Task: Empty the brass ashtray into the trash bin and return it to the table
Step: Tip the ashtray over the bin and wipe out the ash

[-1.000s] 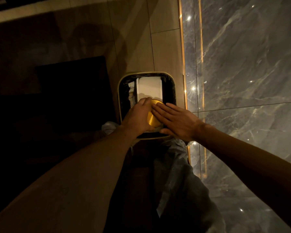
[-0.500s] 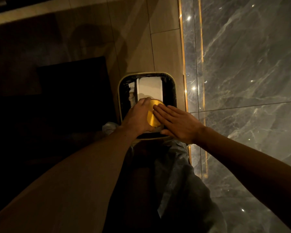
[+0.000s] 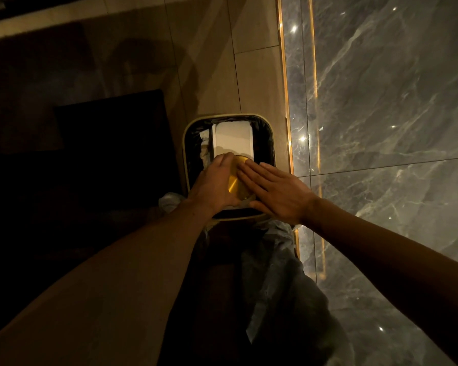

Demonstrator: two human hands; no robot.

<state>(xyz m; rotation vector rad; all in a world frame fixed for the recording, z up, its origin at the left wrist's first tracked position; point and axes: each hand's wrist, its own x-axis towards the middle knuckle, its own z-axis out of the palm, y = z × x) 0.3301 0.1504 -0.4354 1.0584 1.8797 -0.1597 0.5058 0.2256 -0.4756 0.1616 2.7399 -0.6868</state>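
We have the brass ashtray upended over the open trash bin, its gold underside facing us. Our left hand is clenched around its left rim, while our right hand lies flat and unclenched, its fingers pressed on the underside, grasping nothing. The ashtray sits above the near half of the bin, over a white box lying among the rubbish. The grip looks one-sided, so we judge that a firm pat from the right hand could knock the smooth metal loose and drop it in. Being close to the near rim, any ash might also spill onto the floor. The worktop is not in view.
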